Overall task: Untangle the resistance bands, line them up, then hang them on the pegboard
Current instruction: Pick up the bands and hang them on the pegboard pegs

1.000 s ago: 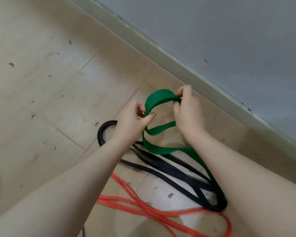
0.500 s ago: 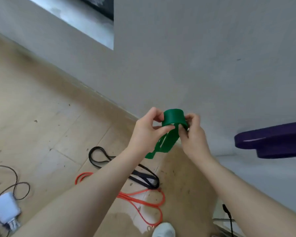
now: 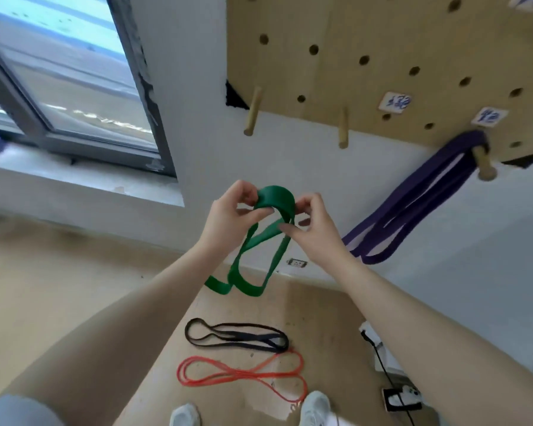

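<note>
- The left hand (image 3: 228, 215) sits at the centre of the frame, fingers and thumb curled and pinching the left side of the top loop of the green resistance band (image 3: 260, 241).
- The right hand (image 3: 313, 229) is just right of it, thumb and fingertips pinching the right side of the same loop.
- The green resistance band arches between the two hands, then hangs down in twisted folds, its lower loops ending below the centre of the frame, above the floor (image 3: 59, 272).
- The wooden pegboard (image 3: 382, 56) fills the upper right of the frame, fixed to the white wall (image 3: 197, 87).
- Two bare wooden pegs (image 3: 253, 112) stick out of its lower edge, above the hands.
- A purple resistance band (image 3: 419, 198) hangs from a third peg (image 3: 483, 162) at the right of the frame, folded in several strands against the wall.
- A black resistance band (image 3: 237, 335) lies on the floor in the lower centre of the frame.
- An orange resistance band (image 3: 243, 373) lies just below it, crossed in a figure of eight; the two touch at their right ends.
- Two light shoes (image 3: 316, 407) show at the bottom edge.
- A window (image 3: 68, 72) takes the upper left of the frame.
- A black cable (image 3: 382, 364) and a plug lie at the lower right.
</note>
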Available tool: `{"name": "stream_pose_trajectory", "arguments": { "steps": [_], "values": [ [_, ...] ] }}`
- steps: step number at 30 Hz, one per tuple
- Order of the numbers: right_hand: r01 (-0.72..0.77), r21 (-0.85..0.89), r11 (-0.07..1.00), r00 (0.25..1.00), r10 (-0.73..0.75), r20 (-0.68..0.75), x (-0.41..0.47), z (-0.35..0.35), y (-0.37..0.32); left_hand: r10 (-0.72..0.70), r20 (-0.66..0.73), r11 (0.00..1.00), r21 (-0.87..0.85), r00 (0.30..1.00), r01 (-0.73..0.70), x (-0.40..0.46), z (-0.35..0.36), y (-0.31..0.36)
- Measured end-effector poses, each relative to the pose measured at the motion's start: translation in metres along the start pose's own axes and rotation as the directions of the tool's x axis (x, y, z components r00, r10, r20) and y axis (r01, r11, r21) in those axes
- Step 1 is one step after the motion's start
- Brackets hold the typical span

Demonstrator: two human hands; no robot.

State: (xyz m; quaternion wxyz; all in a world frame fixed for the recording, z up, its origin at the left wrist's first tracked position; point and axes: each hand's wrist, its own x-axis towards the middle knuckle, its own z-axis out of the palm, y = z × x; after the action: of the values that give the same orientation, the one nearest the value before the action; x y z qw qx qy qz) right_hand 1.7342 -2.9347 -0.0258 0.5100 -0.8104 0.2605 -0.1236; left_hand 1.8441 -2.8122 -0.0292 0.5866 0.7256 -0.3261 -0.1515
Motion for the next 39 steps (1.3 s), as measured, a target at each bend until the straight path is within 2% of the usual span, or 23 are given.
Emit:
{"name": "stream_pose_trajectory", "arguments": {
  "steps": [5, 10, 15, 18, 22, 24, 26, 32, 37, 39],
  "values": [
    [-0.048, 0.166, 0.985, 0.998, 0.053, -0.024, -0.028, -0.030, -0.017, 0.061, 0.129, 0.996, 0.056, 0.990, -0.068, 0.004, 0.003, 0.046],
    [0.031, 0.368, 0.929, 0.992, 0.016, -0.124, -0.037, -0.067, -0.031, 0.116, 0.182, 0.992, 0.032, 0.977, -0.124, 0.019, 0.027, 0.083],
    [0.209, 0.263, 0.942, 0.958, -0.142, -0.250, -0.035, -0.110, -0.049, 0.168, 0.144, 0.986, -0.010, 0.975, -0.168, 0.034, 0.056, 0.120],
    [0.225, 0.191, 0.955, 0.942, -0.163, -0.292, -0.024, -0.135, -0.052, 0.173, 0.136, 0.985, -0.004, 0.976, -0.174, 0.045, 0.065, 0.131],
    [0.198, -0.023, 0.980, 0.960, -0.199, -0.197, -0.002, -0.146, -0.050, 0.151, 0.191, 0.974, 0.138, 0.970, -0.179, 0.068, 0.065, 0.120],
    [0.228, -0.185, 0.956, 0.960, -0.252, -0.122, 0.013, -0.150, -0.050, 0.107, 0.210, 0.976, 0.163, 0.972, -0.143, 0.079, 0.063, 0.118],
    [0.241, -0.275, 0.931, 0.959, -0.272, -0.078, 0.030, -0.153, -0.051, 0.099, 0.209, 0.965, 0.219, 0.973, -0.145, 0.091, 0.063, 0.120],
    [0.197, -0.293, 0.936, 0.960, -0.245, -0.137, 0.088, -0.154, -0.044, 0.059, 0.212, 0.942, 0.312, 0.975, -0.125, 0.137, 0.072, 0.110],
    [0.156, -0.237, 0.959, 0.951, -0.211, -0.228, 0.121, -0.144, -0.021, 0.002, 0.119, 0.941, 0.335, 0.993, -0.042, 0.162, 0.094, 0.086],
    [0.142, -0.185, 0.972, 0.939, -0.192, -0.287, 0.129, -0.137, -0.014, 0.028, 0.080, 0.928, 0.368, 0.996, -0.056, 0.173, 0.098, 0.078]
  ]
}}
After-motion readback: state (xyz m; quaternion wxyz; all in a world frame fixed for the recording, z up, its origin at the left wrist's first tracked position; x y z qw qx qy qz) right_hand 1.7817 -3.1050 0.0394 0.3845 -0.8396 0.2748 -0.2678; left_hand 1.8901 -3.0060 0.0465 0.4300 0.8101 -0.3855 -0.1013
